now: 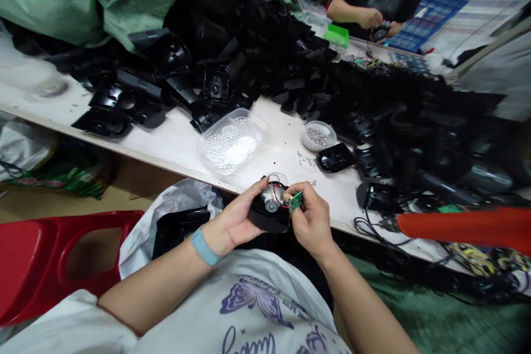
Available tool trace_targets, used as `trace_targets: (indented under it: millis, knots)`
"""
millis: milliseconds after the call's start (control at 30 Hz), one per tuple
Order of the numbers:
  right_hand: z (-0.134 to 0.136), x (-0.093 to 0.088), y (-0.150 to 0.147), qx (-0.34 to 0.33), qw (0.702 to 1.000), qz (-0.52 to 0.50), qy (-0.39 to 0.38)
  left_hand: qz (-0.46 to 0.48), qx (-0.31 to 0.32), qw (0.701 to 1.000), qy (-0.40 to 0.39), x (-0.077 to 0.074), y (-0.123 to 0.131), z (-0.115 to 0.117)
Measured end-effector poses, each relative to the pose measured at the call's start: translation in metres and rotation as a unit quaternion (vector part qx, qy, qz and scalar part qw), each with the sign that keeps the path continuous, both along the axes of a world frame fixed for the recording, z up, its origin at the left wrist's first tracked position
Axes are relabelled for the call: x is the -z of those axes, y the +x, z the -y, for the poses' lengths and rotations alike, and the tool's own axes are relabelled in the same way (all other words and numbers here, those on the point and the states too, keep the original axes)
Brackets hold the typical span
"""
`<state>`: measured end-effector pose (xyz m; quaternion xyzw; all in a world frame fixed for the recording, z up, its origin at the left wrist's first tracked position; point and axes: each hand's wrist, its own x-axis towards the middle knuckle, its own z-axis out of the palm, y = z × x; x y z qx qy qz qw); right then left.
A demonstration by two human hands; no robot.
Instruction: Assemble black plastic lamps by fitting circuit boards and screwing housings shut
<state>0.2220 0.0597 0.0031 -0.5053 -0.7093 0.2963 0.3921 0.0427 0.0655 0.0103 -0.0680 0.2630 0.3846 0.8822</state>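
Close to my body, just off the table's front edge, my left hand (243, 211) grips a black plastic housing (269, 221) from its left side. A silvery motor-like part (271, 199) sits in the housing, with thin red wires around it. My right hand (312, 215) pinches a small green circuit board (296, 201) between thumb and fingers, at the housing's right side. Red wire runs from the motor part toward the board. The undersides of the housing and some fingertips are hidden.
A clear plastic tray (232, 141) and a round tub of small screws (318, 136) stand on the white table (166, 141). Black housings (215, 80) pile up behind. An orange power tool (460, 228) lies right; a red chair (62, 260) stands left. A co-worker (373, 3) handles a part opposite.
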Motion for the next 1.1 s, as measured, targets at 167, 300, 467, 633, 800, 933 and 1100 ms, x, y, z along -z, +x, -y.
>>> trace_targets:
  millis: [167,300,467,633,800,933,1100]
  knots:
    - [0.001,-0.001,-0.002,0.009,1.0,-0.006,-0.001,0.003,-0.004,1.0,-0.008,-0.002,0.0,0.0]
    - [0.002,0.0,-0.001,0.019,1.0,-0.005,0.0,0.011,0.005,1.0,0.002,-0.001,0.0,0.001]
    - [0.004,0.0,0.0,0.027,1.0,-0.005,-0.008,0.024,0.015,1.0,0.012,0.001,-0.001,0.003]
    - [0.003,0.0,-0.001,0.024,1.0,-0.001,0.006,0.031,0.014,0.999,0.017,0.001,-0.001,0.004]
    - [0.001,-0.007,-0.001,0.009,1.0,0.011,0.009,0.018,0.011,0.999,0.031,0.0,0.0,0.004]
    - [0.0,-0.012,0.0,-0.001,1.0,0.024,0.01,-0.004,-0.007,1.0,0.022,-0.005,0.002,0.003]
    - [-0.001,-0.013,-0.001,-0.003,1.0,0.023,0.016,-0.008,0.0,1.0,0.015,-0.01,0.001,0.0]
